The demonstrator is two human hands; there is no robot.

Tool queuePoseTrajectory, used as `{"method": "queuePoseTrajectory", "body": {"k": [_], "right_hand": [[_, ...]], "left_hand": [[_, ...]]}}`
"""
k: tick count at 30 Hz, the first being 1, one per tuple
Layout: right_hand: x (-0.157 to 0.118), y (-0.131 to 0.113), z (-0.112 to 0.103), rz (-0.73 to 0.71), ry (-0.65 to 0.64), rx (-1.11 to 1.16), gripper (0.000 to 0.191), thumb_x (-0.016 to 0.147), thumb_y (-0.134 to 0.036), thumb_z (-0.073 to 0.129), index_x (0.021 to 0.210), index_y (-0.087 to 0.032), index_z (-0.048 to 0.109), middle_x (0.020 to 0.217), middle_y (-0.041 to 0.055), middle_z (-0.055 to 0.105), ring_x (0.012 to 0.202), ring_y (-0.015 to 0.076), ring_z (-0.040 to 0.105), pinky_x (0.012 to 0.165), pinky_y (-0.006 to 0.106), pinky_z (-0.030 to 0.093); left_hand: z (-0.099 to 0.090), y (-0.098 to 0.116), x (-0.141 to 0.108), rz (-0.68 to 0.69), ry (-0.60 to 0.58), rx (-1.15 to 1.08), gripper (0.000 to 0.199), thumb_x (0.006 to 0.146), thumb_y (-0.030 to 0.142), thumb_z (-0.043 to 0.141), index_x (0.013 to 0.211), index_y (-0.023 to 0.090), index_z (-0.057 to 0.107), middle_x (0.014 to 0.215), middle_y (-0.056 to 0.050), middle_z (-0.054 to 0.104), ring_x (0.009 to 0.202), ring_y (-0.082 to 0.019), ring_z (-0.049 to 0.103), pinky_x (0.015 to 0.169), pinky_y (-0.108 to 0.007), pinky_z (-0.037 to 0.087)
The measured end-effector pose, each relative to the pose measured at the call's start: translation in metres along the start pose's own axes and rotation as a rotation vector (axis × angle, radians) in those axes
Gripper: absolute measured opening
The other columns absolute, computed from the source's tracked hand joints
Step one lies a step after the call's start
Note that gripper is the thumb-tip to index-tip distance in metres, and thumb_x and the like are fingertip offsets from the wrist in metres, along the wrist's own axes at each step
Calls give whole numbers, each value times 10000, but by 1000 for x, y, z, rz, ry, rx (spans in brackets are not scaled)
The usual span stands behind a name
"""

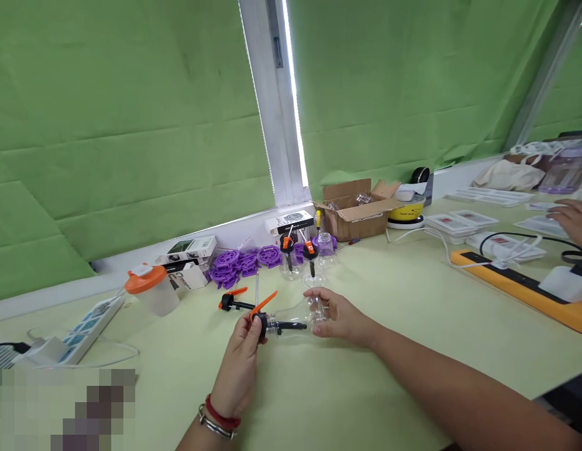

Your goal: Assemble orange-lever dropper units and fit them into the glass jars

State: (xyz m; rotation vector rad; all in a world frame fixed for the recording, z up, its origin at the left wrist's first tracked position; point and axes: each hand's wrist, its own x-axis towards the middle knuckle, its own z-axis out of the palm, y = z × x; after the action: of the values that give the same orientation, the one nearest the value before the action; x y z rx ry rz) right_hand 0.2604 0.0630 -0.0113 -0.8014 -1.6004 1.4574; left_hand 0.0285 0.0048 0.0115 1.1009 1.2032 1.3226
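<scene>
My left hand grips a black cap with an orange lever at the neck of a clear bottle. The bottle lies on its side, with the cap's black tube reaching inside it. My right hand holds the bottle's wide base, fingers around it. Just behind, another black and orange pump top lies on the table. Two clear bottles with black and orange tops stand upright farther back, beside an uncapped clear bottle.
Purple plastic parts, small boxes and an open cardboard box line the back. A shaker and power strip are left. An orange power strip and another person's hand are right.
</scene>
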Motion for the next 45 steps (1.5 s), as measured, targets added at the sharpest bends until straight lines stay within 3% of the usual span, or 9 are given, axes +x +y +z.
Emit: {"method": "queuePoseTrajectory", "body": {"k": [8,21,25,29,35,40,45], "right_hand": [[0,2,-1,-78,-7,-41,733,578,-341,829,1220,-250,488,1169,75,448,1080,214,464,923,370,437],[3,0,-3,-144,-53,-95,743,555,-339,841,1206,-242,496,1194,78,416,1113,219,438,956,382,429],[3,0,-5,-88,-65,-85,763,554,-345,842,1220,-230,490,1177,74,427,1091,210,453,955,370,419],[3,2,-5,39,-87,-10,768,617,-395,799,1275,-239,436,1117,62,441,985,183,503,854,348,459],[6,8,-3,58,-77,62,675,681,-453,739,1230,-224,422,902,9,480,778,129,507,682,285,473],[9,10,-1,108,-51,-13,529,763,-587,597,1111,-205,486,777,-9,506,656,117,508,526,217,396],[8,4,3,120,-6,-110,538,814,-683,422,989,-195,565,792,12,551,627,125,510,537,245,388]], "left_hand": [[-6,4,6,-65,-151,-26,297,759,429,660,905,177,602,867,-11,558,717,-117,489,709,-268,425],[-14,2,10,-159,-217,-28,317,679,363,747,898,151,662,848,-60,654,777,-173,601,676,-287,477],[-14,3,11,-174,-227,-17,317,667,350,761,880,136,664,827,-76,667,773,-181,606,692,-298,487],[-12,5,9,-186,-228,-26,302,655,336,772,860,144,662,815,-63,670,747,-168,601,730,-314,495],[-9,6,7,-178,-214,4,309,628,335,787,831,140,656,796,-51,650,731,-159,591,735,-318,501],[-8,5,6,-177,-194,17,289,624,325,787,810,150,652,801,-44,646,728,-157,578,751,-330,505],[-7,5,6,-171,-174,18,271,621,314,787,797,156,655,769,-31,648,705,-152,584,736,-321,504]]}}
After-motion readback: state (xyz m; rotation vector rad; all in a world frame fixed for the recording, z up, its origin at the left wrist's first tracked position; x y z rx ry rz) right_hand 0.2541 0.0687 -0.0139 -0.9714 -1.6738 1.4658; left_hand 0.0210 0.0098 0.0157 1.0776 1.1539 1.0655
